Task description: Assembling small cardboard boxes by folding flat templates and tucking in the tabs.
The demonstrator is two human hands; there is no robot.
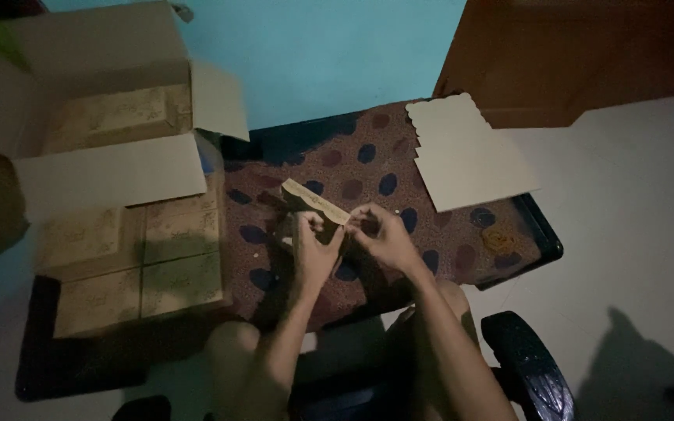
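Note:
Both my hands meet over a small table covered with a brown cloth with blue and red spots (368, 168). My left hand (312, 248) and my right hand (381, 234) together grip a small folded tan card piece (312, 199) with a scalloped patterned edge, held just above the cloth. The piece sticks out up and to the left from my fingers. Part of it is hidden behind my left hand.
A flat pale card sheet (466, 152) with a wavy edge lies at the table's far right. An open cardboard box (107, 117) and stacked tan patterned boxes (146, 261) stand at left. Rubber bands (498, 239) lie near the right edge. A dark chair arm (528, 362) is below.

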